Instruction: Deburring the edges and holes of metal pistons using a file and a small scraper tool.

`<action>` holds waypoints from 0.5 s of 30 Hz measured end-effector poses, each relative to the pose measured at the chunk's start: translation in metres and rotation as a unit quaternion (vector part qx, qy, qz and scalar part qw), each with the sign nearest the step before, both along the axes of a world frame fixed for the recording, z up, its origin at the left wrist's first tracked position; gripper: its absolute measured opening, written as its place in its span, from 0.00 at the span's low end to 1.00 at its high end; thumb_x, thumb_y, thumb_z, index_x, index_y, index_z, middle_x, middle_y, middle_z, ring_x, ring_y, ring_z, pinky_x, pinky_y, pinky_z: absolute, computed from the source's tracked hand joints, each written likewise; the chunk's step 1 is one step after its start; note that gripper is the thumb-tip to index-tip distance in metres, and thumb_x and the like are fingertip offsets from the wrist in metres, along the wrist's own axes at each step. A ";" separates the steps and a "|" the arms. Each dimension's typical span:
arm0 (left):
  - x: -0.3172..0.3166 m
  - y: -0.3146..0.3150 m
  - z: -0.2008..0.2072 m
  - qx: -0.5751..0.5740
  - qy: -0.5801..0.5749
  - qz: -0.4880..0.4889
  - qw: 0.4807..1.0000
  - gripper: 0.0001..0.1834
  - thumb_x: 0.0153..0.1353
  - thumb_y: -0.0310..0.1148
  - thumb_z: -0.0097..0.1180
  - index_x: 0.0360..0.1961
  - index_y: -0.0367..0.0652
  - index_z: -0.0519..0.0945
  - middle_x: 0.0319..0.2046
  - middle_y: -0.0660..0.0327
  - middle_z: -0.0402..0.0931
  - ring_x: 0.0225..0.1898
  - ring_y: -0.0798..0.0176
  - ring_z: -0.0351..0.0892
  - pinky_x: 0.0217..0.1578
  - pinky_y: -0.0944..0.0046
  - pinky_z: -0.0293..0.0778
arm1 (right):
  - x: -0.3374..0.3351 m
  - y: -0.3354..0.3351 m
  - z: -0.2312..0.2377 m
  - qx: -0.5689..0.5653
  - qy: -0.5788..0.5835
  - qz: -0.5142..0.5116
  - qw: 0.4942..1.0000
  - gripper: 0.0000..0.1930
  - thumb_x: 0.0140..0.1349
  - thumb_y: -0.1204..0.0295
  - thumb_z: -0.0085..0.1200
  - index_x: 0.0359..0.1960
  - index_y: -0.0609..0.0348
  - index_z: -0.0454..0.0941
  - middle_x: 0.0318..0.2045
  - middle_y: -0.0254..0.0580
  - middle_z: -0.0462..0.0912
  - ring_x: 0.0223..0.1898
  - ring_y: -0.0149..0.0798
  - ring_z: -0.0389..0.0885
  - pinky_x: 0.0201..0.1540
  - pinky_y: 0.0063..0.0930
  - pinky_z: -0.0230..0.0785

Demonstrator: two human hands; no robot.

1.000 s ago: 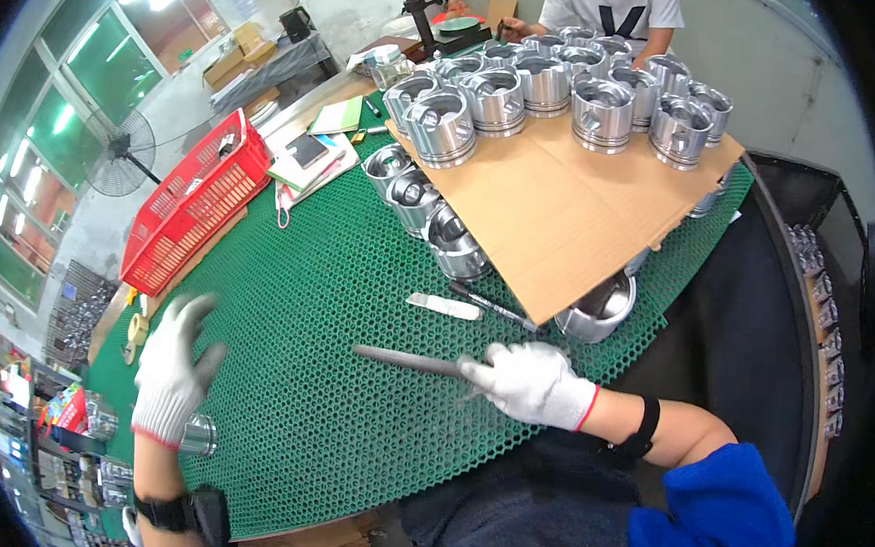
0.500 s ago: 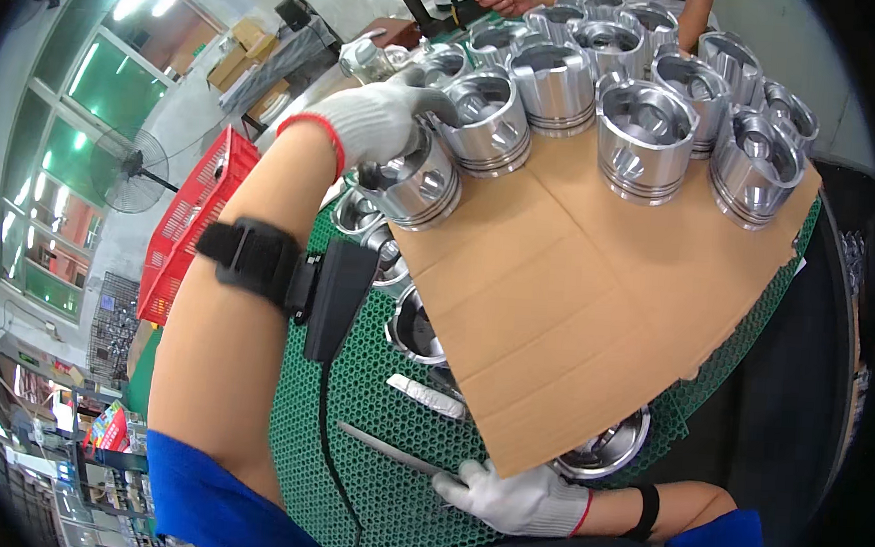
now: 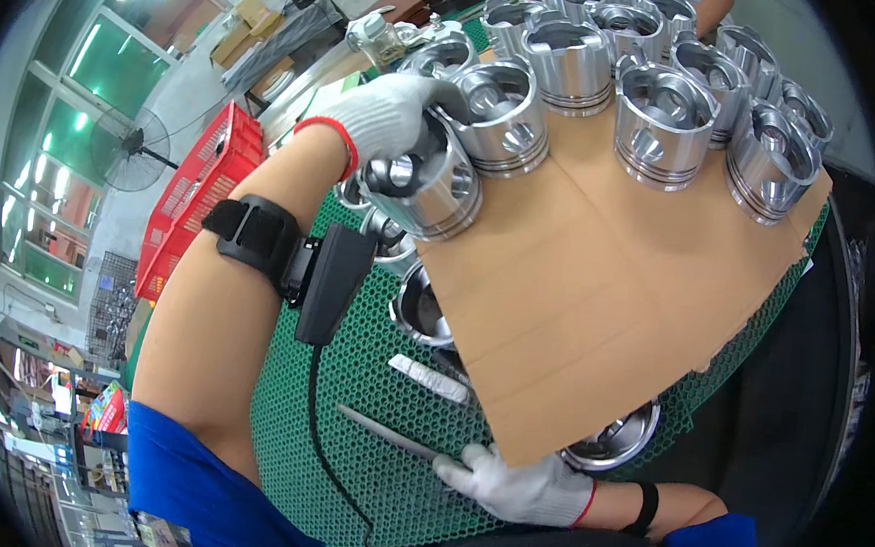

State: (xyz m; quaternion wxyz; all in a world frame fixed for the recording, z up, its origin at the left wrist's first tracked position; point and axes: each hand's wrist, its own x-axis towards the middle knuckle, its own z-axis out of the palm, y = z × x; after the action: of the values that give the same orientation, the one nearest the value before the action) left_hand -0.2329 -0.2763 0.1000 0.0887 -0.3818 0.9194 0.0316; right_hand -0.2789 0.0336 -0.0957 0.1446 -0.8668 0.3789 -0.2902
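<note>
A shiny silver metal piston (image 3: 425, 185) is being gripped, tilted, at the left edge of the brown cardboard sheet (image 3: 596, 303) by the white-gloved left hand (image 3: 385, 117), fingers curled around its top. A thin grey metal file (image 3: 388, 435) is being pinched against the green honeycomb mat (image 3: 349, 409) by the gloved right hand (image 3: 525, 486).

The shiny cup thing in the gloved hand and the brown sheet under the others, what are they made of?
The piston in the left hand looks like metal, probably aluminium: bright silver, smooth, with crisp machined grooves and glare. The sheet looks like cardboard: matte brown, flat, with a fold crease. The mat below looks like green plastic mesh.
</note>
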 end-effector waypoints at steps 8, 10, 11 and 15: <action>0.117 0.089 0.011 -0.022 0.034 -0.015 0.999 0.22 0.50 0.26 0.62 0.49 0.53 0.81 0.45 0.53 0.78 0.48 0.49 0.79 0.50 0.56 0.75 | 0.000 0.004 0.013 0.050 0.045 -0.007 0.998 0.13 0.67 0.67 0.46 0.51 0.49 0.74 0.26 0.43 0.76 0.21 0.44 0.80 0.14 0.36 0.72; 0.153 0.120 0.013 -0.008 0.024 0.063 0.998 0.23 0.47 0.22 0.62 0.47 0.54 0.82 0.49 0.56 0.76 0.51 0.50 0.77 0.52 0.57 0.73 | 0.000 0.004 0.011 -0.001 0.059 -0.016 0.998 0.12 0.67 0.66 0.47 0.48 0.53 0.76 0.26 0.43 0.76 0.19 0.41 0.79 0.13 0.34 0.71; 0.170 0.132 0.011 -0.005 0.026 0.081 0.996 0.23 0.47 0.22 0.62 0.47 0.54 0.82 0.49 0.56 0.76 0.51 0.50 0.77 0.52 0.57 0.73 | -0.001 0.005 0.013 -0.013 0.051 -0.028 0.998 0.12 0.65 0.66 0.49 0.48 0.50 0.77 0.26 0.41 0.76 0.19 0.40 0.79 0.14 0.34 0.70; 0.249 0.177 -0.009 -0.021 0.042 0.139 0.989 0.23 0.48 0.21 0.61 0.46 0.55 0.82 0.48 0.54 0.75 0.51 0.47 0.76 0.52 0.56 0.73 | 0.005 0.008 0.014 -0.062 0.075 -0.065 0.993 0.15 0.58 0.67 0.56 0.48 0.47 0.78 0.24 0.37 0.74 0.20 0.38 0.79 0.19 0.34 0.72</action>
State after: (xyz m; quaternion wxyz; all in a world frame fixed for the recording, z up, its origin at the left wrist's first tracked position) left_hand 0.0161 -0.0995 0.0909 0.0365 -0.5057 0.8610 0.0402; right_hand -0.2738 0.0414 -0.0817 0.0429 -0.8669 0.4252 -0.2565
